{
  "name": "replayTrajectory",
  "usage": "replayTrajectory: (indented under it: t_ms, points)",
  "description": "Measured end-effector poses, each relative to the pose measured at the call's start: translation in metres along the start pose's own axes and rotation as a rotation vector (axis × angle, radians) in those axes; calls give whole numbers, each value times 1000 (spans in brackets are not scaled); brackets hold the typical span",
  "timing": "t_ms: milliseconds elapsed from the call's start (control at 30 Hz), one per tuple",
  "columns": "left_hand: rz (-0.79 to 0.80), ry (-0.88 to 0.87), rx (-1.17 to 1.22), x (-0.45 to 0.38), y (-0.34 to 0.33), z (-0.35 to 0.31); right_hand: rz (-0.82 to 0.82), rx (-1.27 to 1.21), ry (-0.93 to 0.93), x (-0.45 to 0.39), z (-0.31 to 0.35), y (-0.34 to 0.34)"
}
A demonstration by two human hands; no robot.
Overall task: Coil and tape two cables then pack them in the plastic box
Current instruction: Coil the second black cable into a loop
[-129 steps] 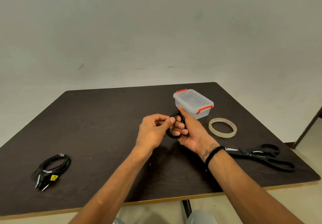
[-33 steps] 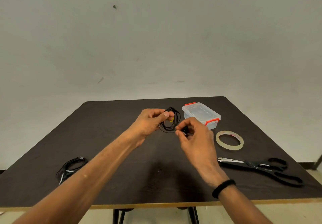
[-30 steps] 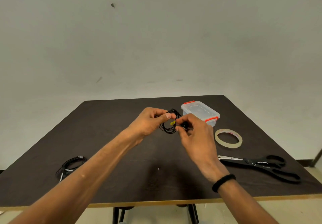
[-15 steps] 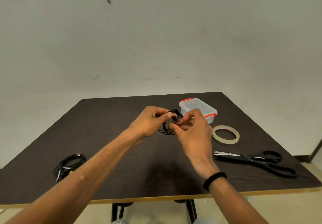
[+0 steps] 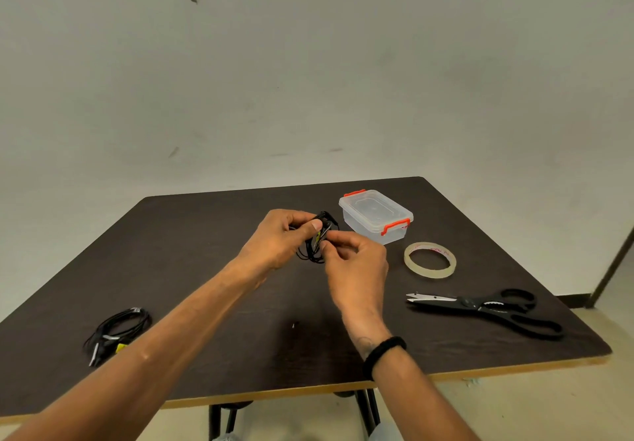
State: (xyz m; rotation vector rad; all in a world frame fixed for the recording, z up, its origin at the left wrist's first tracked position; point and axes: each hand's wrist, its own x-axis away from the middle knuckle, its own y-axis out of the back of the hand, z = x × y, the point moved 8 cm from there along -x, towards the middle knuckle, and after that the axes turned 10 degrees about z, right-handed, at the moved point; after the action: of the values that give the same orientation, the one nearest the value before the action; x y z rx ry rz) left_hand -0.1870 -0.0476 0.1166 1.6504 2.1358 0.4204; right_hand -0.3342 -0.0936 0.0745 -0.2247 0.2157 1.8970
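The left hand [image 5: 279,238] pinched a small coil of thin black cable [image 5: 314,243] between thumb and curled fingers, holding it above the dark table [image 5: 206,234], probably so the loops could not spring apart. The right hand [image 5: 353,262] met it from the near side, thumb and forefinger pinching the same bundle close by the left thumb; it looked like a bit of tape being pressed round the strands, though no tape could be made out there. A speck of yellow showed on the coil, too small to read.

Just beyond the hands stood the clear plastic box [image 5: 375,215], its lid on and its orange clips [image 5: 394,226] apparently shut, so it would need opening before packing. The roll of clear tape [image 5: 430,260] lay flat to its right, and the black scissors [image 5: 487,308] lay nearer the table's front edge, both within easy reach of the right hand. The second cable bundle [image 5: 115,332] lay well apart at the left near corner; pale patches on it might have been tape or plugs, I could not tell which. The left forearm covered part of it, and the hands hid most of the held coil.
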Motion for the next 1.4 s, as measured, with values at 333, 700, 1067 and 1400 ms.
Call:
replayTrajectory:
  t_ms: [333, 700, 1067, 1400]
  points:
    - [65, 11, -103, 0, -7, -1, -160, -302, -42, 4, -13, 7]
    - [-9, 18, -85, -7, 8, -10, -126, -407, 47, 20, -2, 9]
    - [29, 105, -72, -10, 12, -13, 94, 166, 194, 30, 12, -8]
    - [-43, 259, 20, -12, 18, -12, -110, 153, 61, 25, 11, -22]
